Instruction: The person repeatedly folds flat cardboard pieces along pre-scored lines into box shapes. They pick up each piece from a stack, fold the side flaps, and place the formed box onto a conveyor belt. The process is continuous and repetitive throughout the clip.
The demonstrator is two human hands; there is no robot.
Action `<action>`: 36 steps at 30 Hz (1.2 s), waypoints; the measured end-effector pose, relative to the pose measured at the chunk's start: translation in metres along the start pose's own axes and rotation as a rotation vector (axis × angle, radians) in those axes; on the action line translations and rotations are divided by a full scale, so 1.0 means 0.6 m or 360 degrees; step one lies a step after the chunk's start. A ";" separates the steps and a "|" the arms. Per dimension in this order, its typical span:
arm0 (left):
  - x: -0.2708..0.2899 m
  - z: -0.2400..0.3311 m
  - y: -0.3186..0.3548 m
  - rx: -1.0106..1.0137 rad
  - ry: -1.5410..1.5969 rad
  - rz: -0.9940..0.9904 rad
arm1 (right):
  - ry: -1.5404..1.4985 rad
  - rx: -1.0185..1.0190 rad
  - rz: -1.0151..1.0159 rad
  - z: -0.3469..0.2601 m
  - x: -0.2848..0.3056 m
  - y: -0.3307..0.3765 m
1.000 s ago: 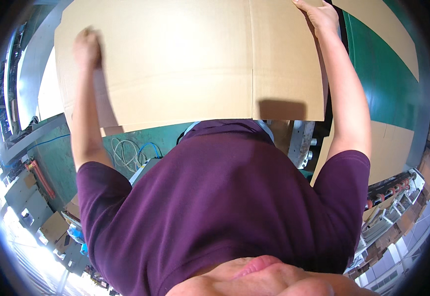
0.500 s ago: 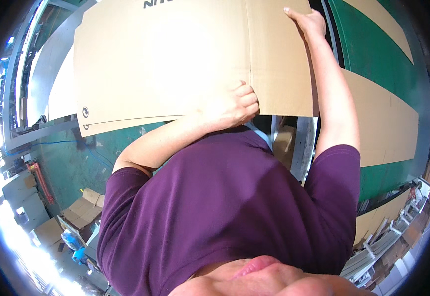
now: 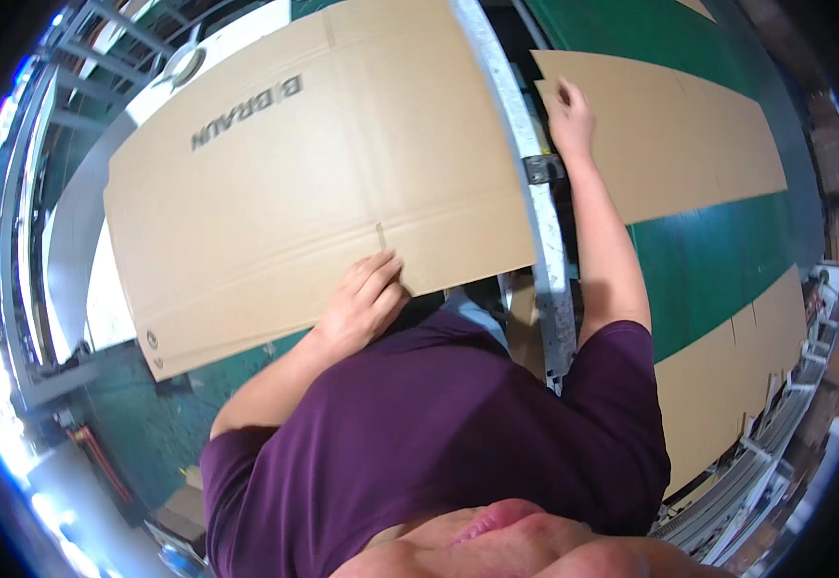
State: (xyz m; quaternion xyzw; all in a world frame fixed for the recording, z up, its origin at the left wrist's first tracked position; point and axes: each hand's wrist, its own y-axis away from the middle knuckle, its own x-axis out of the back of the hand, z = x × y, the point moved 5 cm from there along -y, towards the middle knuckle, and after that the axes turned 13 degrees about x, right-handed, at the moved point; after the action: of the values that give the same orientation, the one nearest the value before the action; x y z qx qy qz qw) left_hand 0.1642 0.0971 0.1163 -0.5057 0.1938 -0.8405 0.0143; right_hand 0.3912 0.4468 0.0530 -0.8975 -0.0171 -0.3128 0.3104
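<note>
A large tan cardboard sheet (image 3: 275, 202) with dark printing lies in front of me, slanting down toward its near left corner. A second sheet edge shows close under it there. My left hand (image 3: 367, 299) grips its near edge, fingers on top and the thumb hidden. Beyond the metal rail to the right, my right hand (image 3: 572, 116) is at the left edge of another cardboard sheet (image 3: 670, 135), which lies on a green belt. Its fingers are loosely curled, with a gap to the thumb and nothing visible between them.
A grey metal rail (image 3: 547, 260) with a black clamp (image 3: 543, 170) runs between the sheet and the green belt (image 3: 718, 270). More cardboard (image 3: 728, 376) lies on the belt nearer me. A roll of tape (image 3: 184, 65) sits on a white surface at far left.
The front sheet has turned and shifted left and nearer, baring the rail. My left hand moved left and nearer with it. My right hand let go of it and went to the sheet on the belt.
</note>
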 end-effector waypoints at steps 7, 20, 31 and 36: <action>-0.015 -0.004 0.017 0.0148 -0.0075 0.0084 | 0.1531 -0.0106 -0.1122 0.272 0.065 0.163; -0.007 0.008 0.001 0.0280 -0.0104 -0.0155 | 0.0319 0.1199 0.0478 -0.176 0.256 -0.211; -0.004 0.002 0.000 0.0341 -0.0093 -0.0259 | 0.0057 -0.0359 0.1031 0.339 0.219 -0.224; -0.001 0.025 0.010 0.0455 -0.0230 -0.0241 | -0.1136 -0.2349 0.0964 0.325 -0.215 0.002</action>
State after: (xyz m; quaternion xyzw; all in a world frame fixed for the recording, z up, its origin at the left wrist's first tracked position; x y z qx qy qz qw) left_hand 0.1764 0.0873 0.1198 -0.5707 0.0322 -0.8197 0.0365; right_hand 0.3951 0.5777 -0.1410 -0.8795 0.3330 0.1517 -0.3042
